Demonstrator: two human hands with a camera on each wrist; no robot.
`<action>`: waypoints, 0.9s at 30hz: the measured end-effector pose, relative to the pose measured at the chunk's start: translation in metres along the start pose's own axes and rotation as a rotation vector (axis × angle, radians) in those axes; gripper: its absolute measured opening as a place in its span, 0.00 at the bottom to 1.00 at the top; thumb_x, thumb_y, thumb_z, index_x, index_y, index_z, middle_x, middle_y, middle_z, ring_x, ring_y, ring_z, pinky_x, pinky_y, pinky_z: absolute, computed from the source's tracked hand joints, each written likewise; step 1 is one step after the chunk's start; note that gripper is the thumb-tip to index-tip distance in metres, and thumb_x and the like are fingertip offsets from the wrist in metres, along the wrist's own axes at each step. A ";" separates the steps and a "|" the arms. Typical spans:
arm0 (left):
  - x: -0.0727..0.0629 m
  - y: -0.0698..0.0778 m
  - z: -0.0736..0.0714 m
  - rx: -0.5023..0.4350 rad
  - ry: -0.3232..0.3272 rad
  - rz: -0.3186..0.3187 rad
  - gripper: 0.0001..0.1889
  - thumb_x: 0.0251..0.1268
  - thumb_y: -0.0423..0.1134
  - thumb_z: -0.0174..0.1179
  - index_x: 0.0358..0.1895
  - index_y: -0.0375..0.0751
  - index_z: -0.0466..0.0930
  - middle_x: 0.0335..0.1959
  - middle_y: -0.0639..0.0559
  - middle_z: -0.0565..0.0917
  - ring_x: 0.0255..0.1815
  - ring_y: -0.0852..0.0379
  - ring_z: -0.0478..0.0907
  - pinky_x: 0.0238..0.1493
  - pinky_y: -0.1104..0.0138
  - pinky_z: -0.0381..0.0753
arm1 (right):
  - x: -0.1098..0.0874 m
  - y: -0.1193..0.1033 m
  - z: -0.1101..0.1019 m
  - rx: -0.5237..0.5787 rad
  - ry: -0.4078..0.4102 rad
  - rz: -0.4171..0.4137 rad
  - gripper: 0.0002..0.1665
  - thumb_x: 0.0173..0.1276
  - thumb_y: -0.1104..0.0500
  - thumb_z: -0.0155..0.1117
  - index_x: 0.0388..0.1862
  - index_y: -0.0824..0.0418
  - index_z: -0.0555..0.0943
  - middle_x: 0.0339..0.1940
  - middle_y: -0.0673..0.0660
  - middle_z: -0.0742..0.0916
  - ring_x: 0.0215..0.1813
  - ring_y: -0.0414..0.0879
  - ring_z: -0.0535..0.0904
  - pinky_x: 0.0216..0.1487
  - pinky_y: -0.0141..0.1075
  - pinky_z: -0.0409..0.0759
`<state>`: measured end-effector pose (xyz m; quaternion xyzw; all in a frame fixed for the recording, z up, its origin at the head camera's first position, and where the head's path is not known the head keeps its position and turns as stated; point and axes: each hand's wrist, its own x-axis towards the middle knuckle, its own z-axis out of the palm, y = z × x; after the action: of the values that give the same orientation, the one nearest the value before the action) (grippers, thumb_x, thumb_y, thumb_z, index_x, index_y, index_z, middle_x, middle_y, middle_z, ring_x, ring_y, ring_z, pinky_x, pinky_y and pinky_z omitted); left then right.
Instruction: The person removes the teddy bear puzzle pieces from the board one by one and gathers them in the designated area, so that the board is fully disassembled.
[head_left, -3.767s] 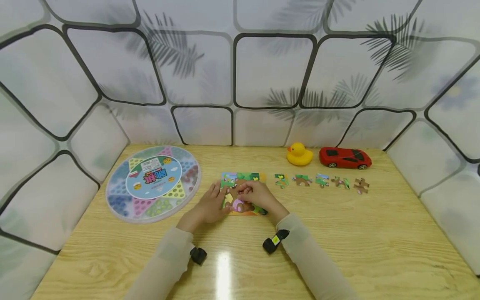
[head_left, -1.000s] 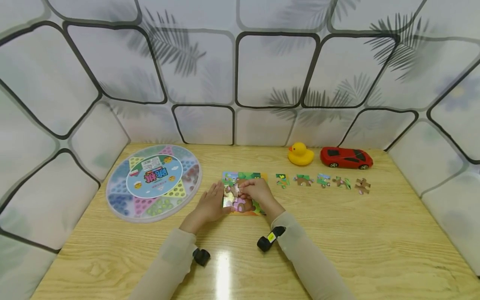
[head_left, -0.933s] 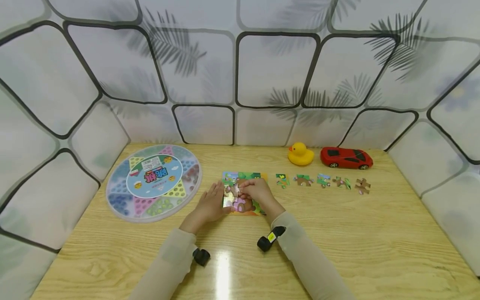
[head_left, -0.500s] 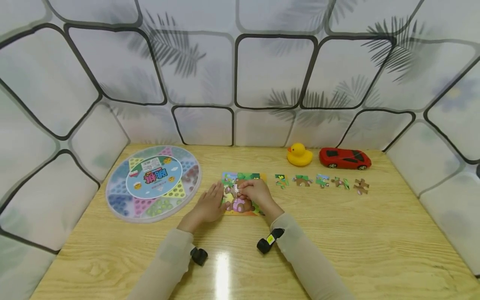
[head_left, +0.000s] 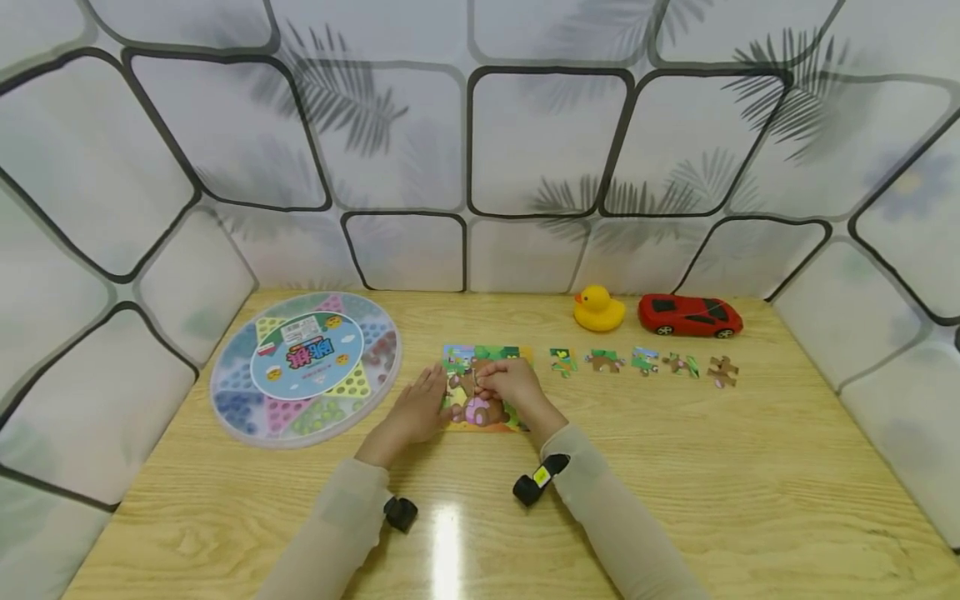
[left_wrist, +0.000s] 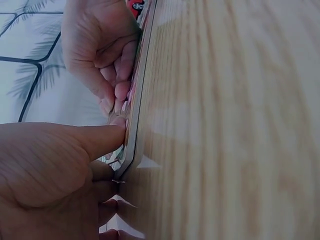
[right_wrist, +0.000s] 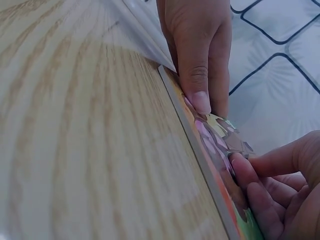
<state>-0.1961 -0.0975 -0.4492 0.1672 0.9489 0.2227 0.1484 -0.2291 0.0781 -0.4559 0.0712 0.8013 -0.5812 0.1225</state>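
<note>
Between the two hands, on the table (head_left: 750, 475): puzzle board (head_left: 504, 352), lying flat, its picture green at the far edge and brown and pink toward the near side.
Left hand (head_left: 415, 410): fingers extended and close together at the board's left edge, thumb laid on its face at the near left.
Right hand (head_left: 513, 385): narrow grip, thumb and forefinger pinching a puzzle piece (right_wrist: 239, 144) over the board, remaining fingers curled in; whether the piece is fully seated cannot be told.
Loose pieces (head_left: 644, 361): five, spaced in a row right of the board.
Far right: yellow duck (head_left: 597, 310), with red toy car (head_left: 690, 317) just beside it.
Left side: round game box (head_left: 307, 357), flat, near the left hand.
</note>
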 end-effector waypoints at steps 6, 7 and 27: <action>0.000 0.001 -0.001 -0.015 0.006 -0.002 0.39 0.70 0.48 0.52 0.73 0.27 0.47 0.74 0.35 0.47 0.75 0.41 0.41 0.70 0.45 0.44 | -0.002 -0.003 0.000 0.046 0.021 0.011 0.04 0.60 0.69 0.63 0.32 0.70 0.85 0.18 0.52 0.84 0.19 0.37 0.78 0.24 0.27 0.78; 0.000 0.002 -0.002 -0.017 0.006 -0.005 0.39 0.70 0.48 0.52 0.73 0.27 0.47 0.74 0.35 0.47 0.75 0.41 0.41 0.71 0.45 0.44 | -0.002 -0.003 0.001 0.054 0.022 0.012 0.04 0.60 0.70 0.63 0.32 0.70 0.84 0.17 0.52 0.84 0.18 0.37 0.78 0.23 0.27 0.78; 0.002 -0.002 -0.001 -0.036 -0.018 -0.009 0.40 0.69 0.47 0.54 0.72 0.26 0.46 0.75 0.35 0.45 0.75 0.40 0.40 0.70 0.44 0.44 | -0.001 0.008 -0.002 0.126 -0.051 -0.094 0.04 0.63 0.70 0.62 0.35 0.72 0.82 0.24 0.56 0.86 0.25 0.40 0.81 0.29 0.31 0.81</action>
<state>-0.1989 -0.0988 -0.4497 0.1623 0.9441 0.2376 0.1610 -0.2261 0.0823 -0.4623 0.0265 0.7623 -0.6371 0.1107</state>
